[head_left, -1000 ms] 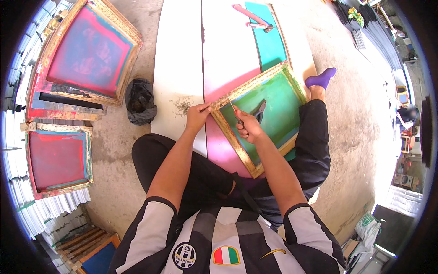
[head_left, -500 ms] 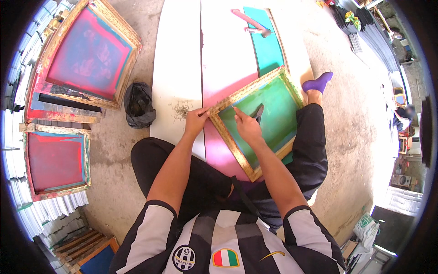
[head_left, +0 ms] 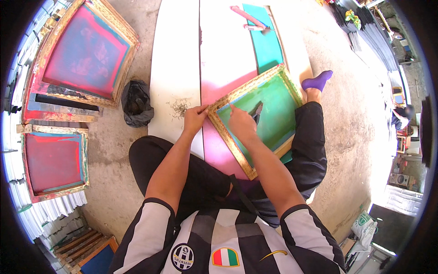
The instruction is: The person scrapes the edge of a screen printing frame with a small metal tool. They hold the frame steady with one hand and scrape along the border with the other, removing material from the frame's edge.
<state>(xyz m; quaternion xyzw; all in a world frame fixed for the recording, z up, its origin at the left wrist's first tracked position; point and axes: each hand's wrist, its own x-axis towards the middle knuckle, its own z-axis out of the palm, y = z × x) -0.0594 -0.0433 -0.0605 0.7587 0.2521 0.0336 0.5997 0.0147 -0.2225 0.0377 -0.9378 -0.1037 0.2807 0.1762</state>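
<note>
A printing screen [head_left: 269,107], green mesh in a worn wooden frame, leans tilted across my legs and the board. At its left corner my left hand [head_left: 195,119] is closed, thumb and fingers pinching the wood. Over the mesh by the same corner is my right hand [head_left: 242,124], fingers curled and index finger reaching the inner edge of the frame; what it pinches, if anything, is hidden. Beside its knuckles a dark tool like pliers [head_left: 258,112] shows against the mesh; whether the hand touches it I cannot tell. Thin wiry scraps [head_left: 179,108] lie left of my left hand.
A crumpled black plastic bag [head_left: 137,103] sits on the floor to the left. Beyond it stand two screens with pink mesh [head_left: 86,50] [head_left: 54,160]. A hammer [head_left: 250,18] and a white-handled tool [head_left: 253,28] lie on a teal panel [head_left: 267,50] at the far end.
My right hand has shifted slightly left and away from me, nearer the frame's corner, uncovering more of the dark tool. My left hand stays at the corner.
</note>
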